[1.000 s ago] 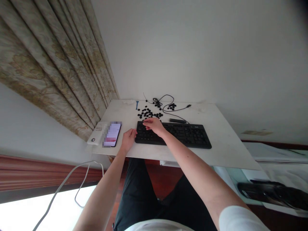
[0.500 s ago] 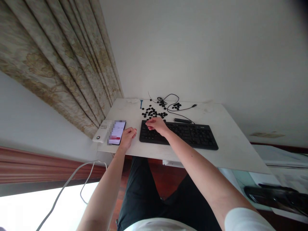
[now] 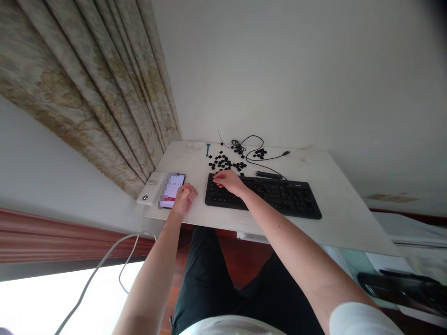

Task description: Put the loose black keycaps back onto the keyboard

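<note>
Your right hand (image 3: 228, 181) lay on the left end of the black keyboard (image 3: 265, 194), with the fingers curled down onto the top rows of keys. You could not tell if a small key was pinched under them, because it was too tiny to see. Your left hand (image 3: 184, 196) rested on the white bench (image 3: 335, 204) as a loose fist, between the keyboard and the phone (image 3: 172, 190). It seemed to hold nothing.

The keyboard sat near the front edge of the bench, right in front of you. A heap of loose black keys (image 3: 225, 164) lay just behind it, and a smaller bunch (image 3: 259, 152) lay near the black cable (image 3: 251, 151). A little blue tool (image 3: 208, 149) lay by the back edge, next to the big heap.

Many keys were off the keyboard, so that work looked well along. Whether keys were coming off or going back on, the pictures did not show. Much of the keyboard looked dark and full, mostly on its right side, but it was too far away to count gaps.

A white box (image 3: 151, 189) sat beside the phone, close to the curtain (image 3: 91, 93).
</note>
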`<state>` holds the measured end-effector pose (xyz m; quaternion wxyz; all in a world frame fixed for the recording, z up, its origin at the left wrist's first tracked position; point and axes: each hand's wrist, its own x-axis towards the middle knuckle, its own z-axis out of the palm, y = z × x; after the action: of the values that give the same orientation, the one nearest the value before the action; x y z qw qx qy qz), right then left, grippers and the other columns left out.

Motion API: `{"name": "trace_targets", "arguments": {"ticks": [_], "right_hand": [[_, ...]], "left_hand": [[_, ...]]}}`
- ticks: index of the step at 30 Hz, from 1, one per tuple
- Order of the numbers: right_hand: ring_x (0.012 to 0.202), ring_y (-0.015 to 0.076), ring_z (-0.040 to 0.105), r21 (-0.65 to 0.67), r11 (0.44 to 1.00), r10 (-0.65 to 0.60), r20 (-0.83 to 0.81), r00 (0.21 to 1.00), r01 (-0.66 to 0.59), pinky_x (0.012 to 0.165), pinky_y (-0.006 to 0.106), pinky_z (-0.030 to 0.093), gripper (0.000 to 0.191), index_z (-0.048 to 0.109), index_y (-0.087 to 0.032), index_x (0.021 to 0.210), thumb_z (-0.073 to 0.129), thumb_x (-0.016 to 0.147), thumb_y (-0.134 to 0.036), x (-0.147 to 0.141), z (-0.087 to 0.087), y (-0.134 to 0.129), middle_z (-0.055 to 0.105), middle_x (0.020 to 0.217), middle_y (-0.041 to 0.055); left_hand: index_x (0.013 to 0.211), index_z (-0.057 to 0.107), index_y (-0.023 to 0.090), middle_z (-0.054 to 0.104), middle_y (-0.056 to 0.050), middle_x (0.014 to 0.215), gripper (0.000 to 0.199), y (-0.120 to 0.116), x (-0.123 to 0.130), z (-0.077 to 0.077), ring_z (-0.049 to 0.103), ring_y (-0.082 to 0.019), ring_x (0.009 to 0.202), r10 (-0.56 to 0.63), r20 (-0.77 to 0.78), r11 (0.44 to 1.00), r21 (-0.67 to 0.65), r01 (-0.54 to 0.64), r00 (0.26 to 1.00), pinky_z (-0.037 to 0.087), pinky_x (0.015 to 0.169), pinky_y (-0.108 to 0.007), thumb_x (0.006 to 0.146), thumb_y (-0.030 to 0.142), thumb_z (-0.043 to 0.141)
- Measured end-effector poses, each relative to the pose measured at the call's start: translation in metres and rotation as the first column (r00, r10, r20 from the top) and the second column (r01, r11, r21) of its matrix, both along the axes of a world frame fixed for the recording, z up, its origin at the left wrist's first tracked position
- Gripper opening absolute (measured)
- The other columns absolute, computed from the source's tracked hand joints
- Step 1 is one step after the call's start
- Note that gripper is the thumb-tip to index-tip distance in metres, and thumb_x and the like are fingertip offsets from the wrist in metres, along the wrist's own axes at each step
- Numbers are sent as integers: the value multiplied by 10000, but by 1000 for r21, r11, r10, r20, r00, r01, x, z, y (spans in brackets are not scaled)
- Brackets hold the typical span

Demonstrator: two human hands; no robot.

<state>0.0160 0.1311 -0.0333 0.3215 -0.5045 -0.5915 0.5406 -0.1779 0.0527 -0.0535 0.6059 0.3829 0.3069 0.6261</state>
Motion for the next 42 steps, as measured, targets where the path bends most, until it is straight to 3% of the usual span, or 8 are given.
{"name": "trace_targets", "arguments": {"ticks": [5, 10, 16, 20, 24, 29, 34, 42], "right_hand": [[561, 89, 613, 25, 1000, 8, 73, 997, -10, 518, 163, 504, 29, 720, -128, 823, 705, 799, -125, 0, 0, 0, 659, 606, -2], [567, 92, 615, 39, 998, 51, 148, 988, -57, 497, 154, 481, 46, 731, -125, 840, 693, 813, -128, -3, 7, -1, 666, 620, 6], [580, 99, 628, 54, 996, 61, 220, 974, -75, 494, 156, 476, 91, 752, -132, 870, 670, 832, -142, -8, 10, 0, 699, 671, 18], [564, 100, 625, 47, 997, 43, 252, 967, -56, 489, 156, 487, 86, 755, -130, 869, 686, 820, -146, -8, 11, 5, 690, 640, 15], [517, 97, 611, -1, 1000, 16, 269, 963, -17, 512, 168, 521, 53, 751, -112, 823, 708, 793, -123, -7, 13, 12, 668, 578, 15], [482, 101, 581, -29, 995, 96, 285, 954, -92, 450, 164, 475, 40, 750, -111, 767, 711, 773, -119, -10, 17, 18, 631, 516, 3], [430, 91, 535, -11, 991, 128, 384, 914, -134, 435, 171, 439, 73, 765, -118, 797, 711, 757, -146, -13, 17, 21, 601, 488, -13], [470, 120, 573, -31, 992, 123, 502, 856, -124, 455, 190, 433, 102, 763, -115, 823, 711, 753, -167, -21, 18, 25, 597, 493, 3]], "left_hand": [[532, 227, 185, 191, 98, 464, 757, -16, 7, 7, 179, -45, 411, -321, 197, 943, -19, 331, 926, 212, 438, -237, 607, 655, 815], [520, 184, 193, 128, 104, 443, 816, -22, 14, 6, 161, -46, 386, -372, 248, 921, -22, 389, 894, 210, 416, -247, 532, 699, 824], [533, 175, 204, 113, 103, 453, 817, -20, 15, 1, 146, -51, 382, -285, 233, 952, -40, 302, 930, 200, 399, -250, 550, 770, 763], [557, 294, 212, 242, 82, 491, 638, -9, 18, 5, 263, -76, 438, 6, -99, 994, -108, -16, 995, 297, 469, -251, 771, 679, 673], [642, 529, 197, 526, 17, 614, 413, 1, 24, 5, 516, -125, 620, 311, -613, 942, 96, -322, 727, 431, 648, -273, 897, 514, 599], [1027, 674, 195, 709, -84, 1035, 273, 1, 33, -4, 652, -228, 998, 358, -833, 931, 279, -237, 422, 489, 925, -371, 945, 421, 544], [1129, 683, 221, 722, -75, 1118, 277, 2, 33, -9, 666, -242, 1060, 339, -871, 940, 324, -104, 356, 499, 996, -410, 946, 383, 552], [1161, 683, 211, 723, -79, 1139, 300, 2, 32, -10, 667, -242, 1070, 338, -880, 941, 320, -108, 335, 495, 1013, -420, 954, 373, 537]]}}
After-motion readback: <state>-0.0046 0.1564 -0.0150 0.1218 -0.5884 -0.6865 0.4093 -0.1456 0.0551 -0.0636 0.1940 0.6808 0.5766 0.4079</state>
